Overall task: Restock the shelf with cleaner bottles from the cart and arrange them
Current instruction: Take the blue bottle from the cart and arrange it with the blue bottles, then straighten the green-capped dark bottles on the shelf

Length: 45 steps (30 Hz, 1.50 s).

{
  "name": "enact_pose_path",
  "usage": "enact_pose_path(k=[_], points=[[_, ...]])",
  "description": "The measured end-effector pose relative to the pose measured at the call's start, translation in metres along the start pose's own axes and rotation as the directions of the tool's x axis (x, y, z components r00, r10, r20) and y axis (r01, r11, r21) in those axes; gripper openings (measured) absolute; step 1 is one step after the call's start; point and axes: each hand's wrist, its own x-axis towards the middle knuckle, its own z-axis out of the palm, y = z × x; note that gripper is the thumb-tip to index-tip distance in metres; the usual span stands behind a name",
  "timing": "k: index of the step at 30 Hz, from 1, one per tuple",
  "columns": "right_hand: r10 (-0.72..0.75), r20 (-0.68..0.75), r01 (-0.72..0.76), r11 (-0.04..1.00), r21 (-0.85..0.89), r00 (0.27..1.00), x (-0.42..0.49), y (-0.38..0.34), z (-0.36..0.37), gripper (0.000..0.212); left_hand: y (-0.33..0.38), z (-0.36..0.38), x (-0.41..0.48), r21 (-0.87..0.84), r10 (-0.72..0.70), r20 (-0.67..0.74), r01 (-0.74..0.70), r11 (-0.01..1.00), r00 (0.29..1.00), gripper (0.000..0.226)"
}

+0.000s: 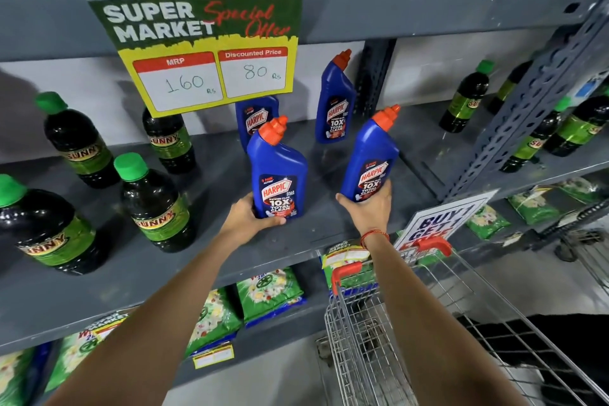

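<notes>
Now both hands grip blue, orange-capped Harpic bottles: left hand 1, right hand another.

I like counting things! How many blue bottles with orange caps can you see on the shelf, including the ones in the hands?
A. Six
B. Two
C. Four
C: the left hand holds one blue bottle, the right hand holds another, and two more stand behind them.
</notes>
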Motion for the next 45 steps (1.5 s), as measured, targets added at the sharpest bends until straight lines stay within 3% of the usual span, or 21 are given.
enact_pose_path(k=[11,14,17,19,22,24,26,28,31,35,39,45], points=[[0.01,0.012,-0.01,1.0,-0.03,1.0,-0.014,0.0,-0.004,0.116,0.003,0.003,-0.013,-0.048,0.004,-0.058,-0.007,0.999,0.998,0.061],[0.006,-0.122,-0.001,0.999,0.04,0.993,-0.052,-0.002,0.001,0.096,0.001,0.002,-0.039,-0.18,-0.01,-0.16,-0.019,0.984,0.987,0.073],[-0.169,-0.218,0.184,0.981,0.055,0.961,-0.115,-0.007,0.02,0.063,-0.017,-0.015,-0.083,-0.249,-0.011,-0.281,-0.062,0.967,0.96,0.054],[-0.28,-0.123,0.289,0.956,0.057,0.952,-0.158,-0.013,0.043,0.049,-0.038,-0.036,-0.117,-0.266,-0.012,-0.385,-0.099,0.959,0.923,0.033],[-0.354,0.249,0.333,0.935,0.122,0.902,-0.2,-0.031,0.084,0.055,-0.068,-0.078,-0.156,-0.226,-0.038,-0.645,-0.143,0.963,0.764,0.017],[-0.346,0.437,0.309,0.938,0.155,0.83,-0.211,-0.05,0.108,0.071,-0.084,-0.109,-0.168,-0.209,-0.099,-0.785,-0.112,0.971,0.612,0.024],[-0.306,0.505,0.256,0.952,0.169,0.807,-0.211,-0.068,0.128,0.084,-0.099,-0.136,-0.169,-0.174,-0.127,-0.84,-0.042,0.984,0.527,0.043],[-0.277,0.534,0.233,0.961,0.15,0.799,-0.208,-0.08,0.143,0.092,-0.107,-0.155,-0.163,-0.119,-0.119,-0.832,0.036,0.992,0.541,0.07],[-0.292,0.559,0.288,0.953,0.098,0.776,-0.204,-0.089,0.158,0.093,-0.11,-0.174,-0.152,-0.111,-0.146,-0.756,0.095,0.989,0.638,0.097],[-0.304,0.54,0.31,0.947,0.082,0.785,-0.202,-0.092,0.167,0.081,-0.109,-0.182,-0.144,-0.076,-0.13,-0.672,0.107,0.991,0.729,0.083],[-0.312,0.532,0.333,0.941,0.059,0.787,-0.202,-0.088,0.17,0.073,-0.11,-0.184,-0.144,-0.046,-0.129,-0.675,0.133,0.99,0.727,0.066],[-0.323,0.525,0.348,0.936,0.053,0.788,-0.202,-0.086,0.172,0.07,-0.111,-0.186,-0.143,-0.057,-0.129,-0.669,0.122,0.991,0.732,0.062]])
